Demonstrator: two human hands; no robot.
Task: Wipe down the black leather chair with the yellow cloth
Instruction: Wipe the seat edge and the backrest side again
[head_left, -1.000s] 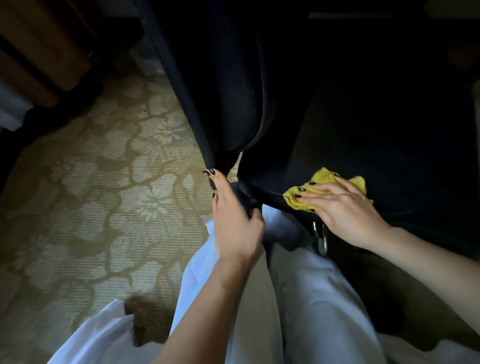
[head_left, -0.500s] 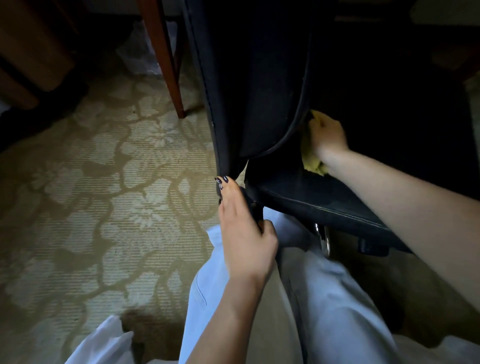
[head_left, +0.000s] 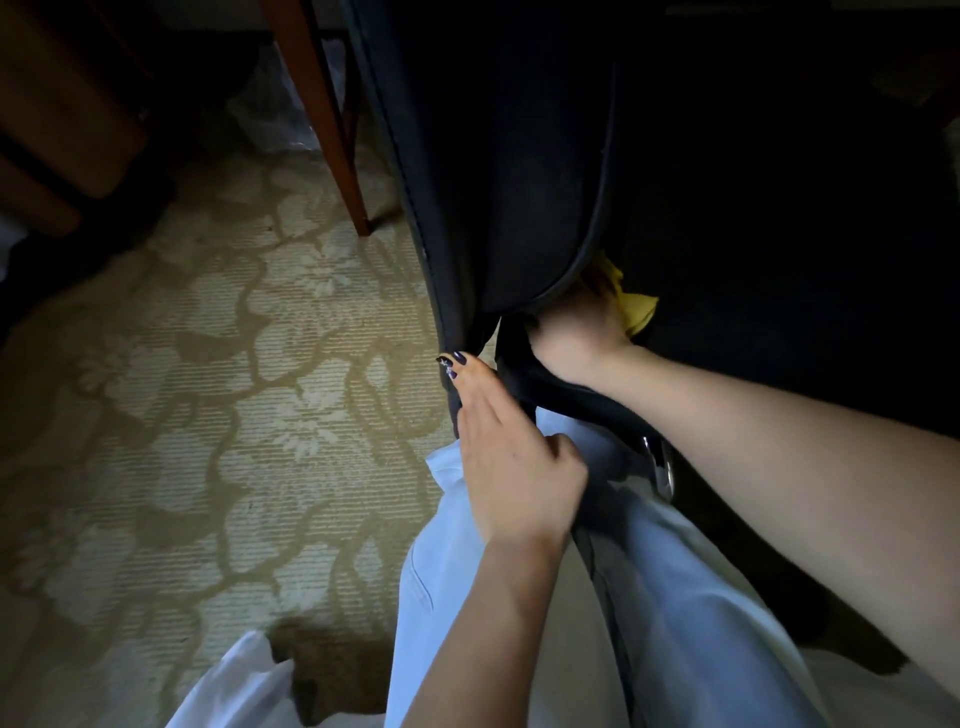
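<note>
Black leather chair (head_left: 498, 171) up close: backrest hanging down mid-frame, seat very dark to the R of it. L hand (head_left: 511, 457) at the backrest's bottom corner, fingers straight along the outer edge w/ dark-painted nails, thumb bent in on the near side, pinching that edge of the chair. R hand (head_left: 576, 327) pushed into the gap btwn backrest and seat. Only back of hand and wrist showing, fingers hidden under the backrest's piped rim, so can't tell if curled or flat. Yellow cloth (head_left: 636, 309) in the same gap, touching the R hand, crumpled corner poking out on its far side against the seat. R forearm crossing over the seat's front edge. Shiny metal part (head_left: 662, 470) just below that edge. Pale trousers (head_left: 701, 597) underneath both arms. Beige floral carpet (head_left: 208, 389) on the L side. Reddish wooden leg (head_left: 322, 104) slanting down onto it, just beside the backrest.
</note>
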